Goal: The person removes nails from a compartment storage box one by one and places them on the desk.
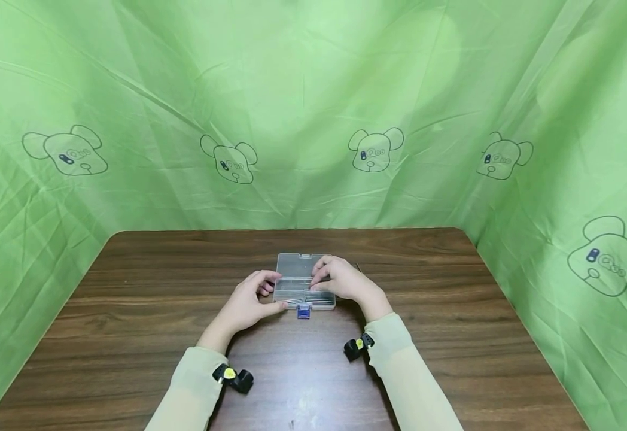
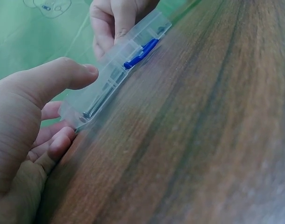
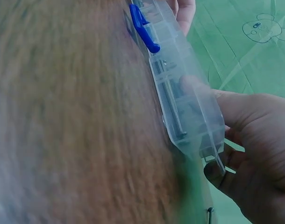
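Observation:
A clear plastic compartment box (image 1: pixel 291 286) lies on the table with its lid (image 1: pixel 294 265) folded back and its blue latch (image 1: pixel 303 312) toward me. Long thin metal nails (image 3: pixel 173 102) lie in the front compartments. My left hand (image 1: pixel 248 300) steadies the box's left end, thumb at the front corner and fingertips at the side. Over the right half, my right hand (image 1: pixel 346 280) reaches in with bent fingers, the thumb (image 3: pixel 198 86) showing through the clear wall. I cannot tell whether those fingers pinch anything.
On the brown wooden table (image 1: pixel 443 335), a nail (image 1: pixel 359 267) lies just beyond my right hand. Green fabric (image 1: pixel 303 197) with printed bear heads hangs behind the table and along its sides. Black wrist cameras (image 1: pixel 233 378) are strapped over both pale sleeves.

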A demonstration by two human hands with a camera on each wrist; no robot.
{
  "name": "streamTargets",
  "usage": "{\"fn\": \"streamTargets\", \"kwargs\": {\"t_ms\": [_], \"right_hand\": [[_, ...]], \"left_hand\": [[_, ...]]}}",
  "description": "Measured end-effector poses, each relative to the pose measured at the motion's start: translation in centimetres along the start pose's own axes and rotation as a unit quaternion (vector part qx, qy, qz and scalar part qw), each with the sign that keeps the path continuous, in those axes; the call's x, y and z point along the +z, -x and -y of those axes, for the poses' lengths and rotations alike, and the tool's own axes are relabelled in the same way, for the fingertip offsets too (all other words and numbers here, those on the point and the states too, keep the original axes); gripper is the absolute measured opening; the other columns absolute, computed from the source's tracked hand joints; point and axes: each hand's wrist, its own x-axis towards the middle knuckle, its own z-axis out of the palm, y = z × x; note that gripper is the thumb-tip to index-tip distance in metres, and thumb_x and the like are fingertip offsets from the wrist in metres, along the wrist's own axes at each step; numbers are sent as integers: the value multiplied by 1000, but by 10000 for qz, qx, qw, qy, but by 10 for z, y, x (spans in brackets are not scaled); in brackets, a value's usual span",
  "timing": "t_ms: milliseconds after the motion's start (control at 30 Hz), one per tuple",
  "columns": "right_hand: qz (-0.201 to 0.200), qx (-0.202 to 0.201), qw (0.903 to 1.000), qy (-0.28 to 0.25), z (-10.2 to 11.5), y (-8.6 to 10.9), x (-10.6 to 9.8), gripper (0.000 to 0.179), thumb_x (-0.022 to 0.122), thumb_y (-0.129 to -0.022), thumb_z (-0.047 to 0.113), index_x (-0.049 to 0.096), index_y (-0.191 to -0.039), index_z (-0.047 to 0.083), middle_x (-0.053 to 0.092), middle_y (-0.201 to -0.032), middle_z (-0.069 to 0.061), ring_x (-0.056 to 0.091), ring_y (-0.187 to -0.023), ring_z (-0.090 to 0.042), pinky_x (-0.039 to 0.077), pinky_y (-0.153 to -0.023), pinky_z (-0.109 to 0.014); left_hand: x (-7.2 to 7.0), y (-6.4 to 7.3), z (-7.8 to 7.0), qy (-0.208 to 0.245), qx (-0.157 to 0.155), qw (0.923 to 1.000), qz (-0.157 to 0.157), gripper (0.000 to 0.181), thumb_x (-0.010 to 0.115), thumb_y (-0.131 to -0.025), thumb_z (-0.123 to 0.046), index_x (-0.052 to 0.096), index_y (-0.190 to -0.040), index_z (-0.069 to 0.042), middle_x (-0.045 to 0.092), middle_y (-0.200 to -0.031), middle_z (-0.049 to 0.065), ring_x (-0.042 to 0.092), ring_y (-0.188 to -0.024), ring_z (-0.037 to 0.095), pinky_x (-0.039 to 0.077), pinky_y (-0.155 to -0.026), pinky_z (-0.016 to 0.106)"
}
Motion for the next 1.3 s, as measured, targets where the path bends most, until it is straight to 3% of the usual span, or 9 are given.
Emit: {"fn": "streamTargets", "kwargs": {"t_ms": [233,567,900,1167,1300], "right_hand": [[17,111,9998,191,3,3,-6,6,90,-91,19,89,-95,15,69,-113,1,66,-110,-20,55,-103,-39],[-10,-183,9957,914,5,2,-5,6,87,-95,20,87,-96,15,68,-113,1,64,-113,-21,51,-106,-42],[-51,-404,9936,1050,3,3,-3,6,84,-98,19,84,-94,14,67,-115,0,64,-114,-23,52,-106,-42],[-26,-589,9950,808,0,4,-6,7,82,-100,20,84,-96,14,68,-116,1,64,-115,-21,52,-107,-41],[8,-512,9983,290,-3,7,-11,6,81,-101,18,84,-99,14,71,-116,2,66,-115,-18,53,-107,-40]], "left_hand": [[0,0,0,-54,36,10000,13,65,99,-83,-30,69,-138,-14,68,-121,0,63,-103,15,56,-92,35],[0,0,-2,-43,-80,10000,42,65,99,-83,-30,68,-137,-14,67,-121,1,63,-103,15,55,-93,36],[0,0,-1,-44,-76,10000,29,64,99,-83,-30,68,-137,-13,67,-123,2,63,-104,15,55,-94,36],[-1,0,-2,16,-88,10000,33,65,99,-83,-30,68,-137,-13,67,-123,2,63,-104,16,55,-94,36],[-1,0,-3,42,-93,9999,27,66,99,-82,-31,68,-137,-12,67,-123,2,63,-104,16,55,-94,36]]}}
